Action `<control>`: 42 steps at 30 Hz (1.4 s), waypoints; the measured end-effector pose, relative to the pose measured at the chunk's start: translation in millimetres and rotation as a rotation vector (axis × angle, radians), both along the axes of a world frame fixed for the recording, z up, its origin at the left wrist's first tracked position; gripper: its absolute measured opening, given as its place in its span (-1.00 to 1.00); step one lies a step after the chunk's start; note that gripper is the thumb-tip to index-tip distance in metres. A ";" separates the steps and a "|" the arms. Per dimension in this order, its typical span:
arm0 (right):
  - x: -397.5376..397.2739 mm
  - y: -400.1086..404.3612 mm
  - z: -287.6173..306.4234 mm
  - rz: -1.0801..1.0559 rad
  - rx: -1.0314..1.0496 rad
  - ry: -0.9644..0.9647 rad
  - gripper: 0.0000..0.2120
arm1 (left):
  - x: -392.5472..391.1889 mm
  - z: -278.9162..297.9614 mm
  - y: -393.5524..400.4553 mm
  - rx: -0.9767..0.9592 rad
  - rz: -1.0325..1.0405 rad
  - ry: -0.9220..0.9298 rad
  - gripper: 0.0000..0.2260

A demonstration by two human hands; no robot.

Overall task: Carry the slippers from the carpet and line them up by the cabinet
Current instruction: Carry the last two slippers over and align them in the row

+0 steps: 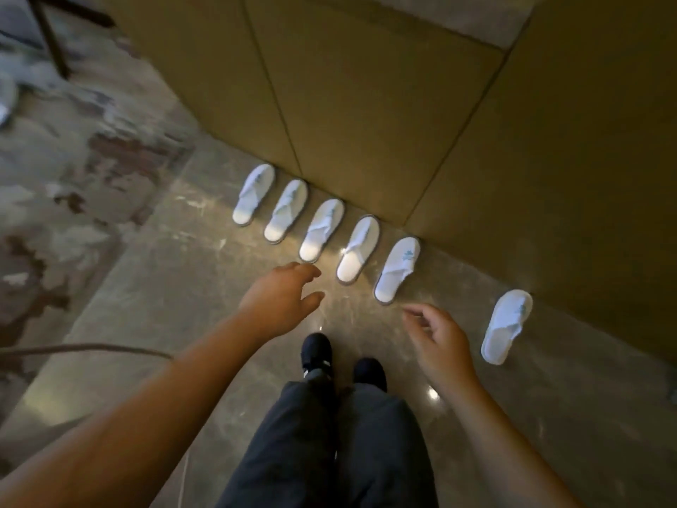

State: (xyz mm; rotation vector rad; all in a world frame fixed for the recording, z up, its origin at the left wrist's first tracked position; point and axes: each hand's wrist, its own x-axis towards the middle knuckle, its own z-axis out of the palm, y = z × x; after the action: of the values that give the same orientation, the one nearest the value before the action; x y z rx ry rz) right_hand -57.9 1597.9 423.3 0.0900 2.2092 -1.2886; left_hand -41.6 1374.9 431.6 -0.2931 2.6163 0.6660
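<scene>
Both hands empty, fingers loosely spread: left hand [282, 298], right hand [439, 339]. Stray slipper [507, 326] sits right of the row [322, 229], toe toward cabinet [366, 104]; right hand nearer.

The person is wearing loose dark grey trousers [329, 445] and black shoes [317, 352], the one nearer the left hand [278, 302] showing white stripes. Both forearms are showing bare, no sleeve reaching either the left or the right hand [439, 341].
</scene>
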 end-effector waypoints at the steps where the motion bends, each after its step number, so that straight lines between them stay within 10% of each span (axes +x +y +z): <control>1: 4.4 -5.9 10.8 0.035 0.007 0.004 -0.82 | 13.0 15.5 -5.2 0.012 0.077 0.012 -0.64; 19: 90.7 -369.2 100.4 0.962 -0.270 0.273 -0.81 | 299.4 56.7 -151.3 0.252 1.502 0.219 -0.70; 42: 51.0 -837.3 63.0 1.012 -0.142 0.200 -0.86 | 252.5 90.7 -687.9 0.108 1.424 0.347 -0.69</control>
State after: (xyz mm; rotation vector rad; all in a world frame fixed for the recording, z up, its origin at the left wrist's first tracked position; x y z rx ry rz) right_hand -6.9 760.6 486.3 -1.0998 1.8377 -0.8557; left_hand 210.9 686.9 522.3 -2.2221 2.2579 1.3103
